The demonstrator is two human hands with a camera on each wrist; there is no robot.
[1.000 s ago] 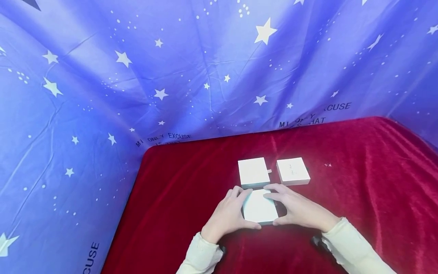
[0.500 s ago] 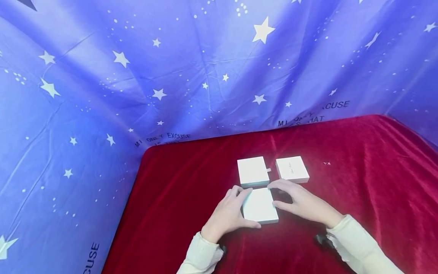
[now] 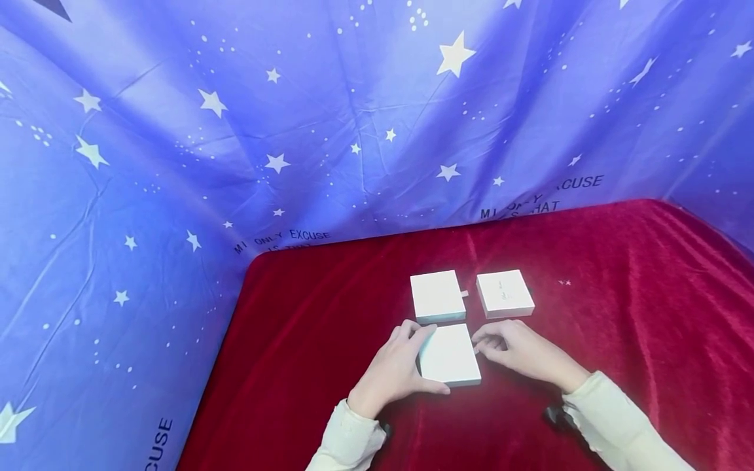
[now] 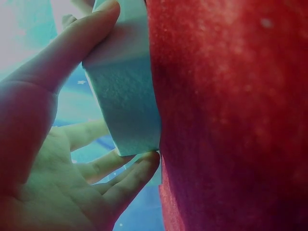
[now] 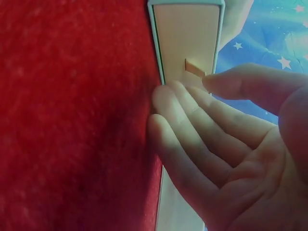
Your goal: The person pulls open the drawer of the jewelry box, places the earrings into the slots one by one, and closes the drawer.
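A white square drawer-style box (image 3: 452, 356) lies flat on the red cloth, nearest the person. My left hand (image 3: 391, 371) grips it from the left, thumb along the near side and fingers at the far side. In the left wrist view the box wall (image 4: 127, 103) shows between thumb and fingers. At its right end, my right hand (image 3: 521, 350) has its thumb and index finger on a small ribbon pull tab (image 5: 194, 68), seemingly pinching it. The right wrist view shows the tab sticking out of the drawer front (image 5: 185, 31), inside the sleeve's rim.
Behind stand two more white boxes: one with a pull tab on its right (image 3: 437, 294), another with printed lettering (image 3: 504, 293). A small pale mark (image 3: 564, 282) lies on the red velvet cloth (image 3: 318, 340). A blue star-patterned curtain (image 3: 330, 131) hangs round the table.
My right hand has let go of the box's right side, drawn back to the right, and curled its fingers at the pull tab. The left hand keeps its grip.
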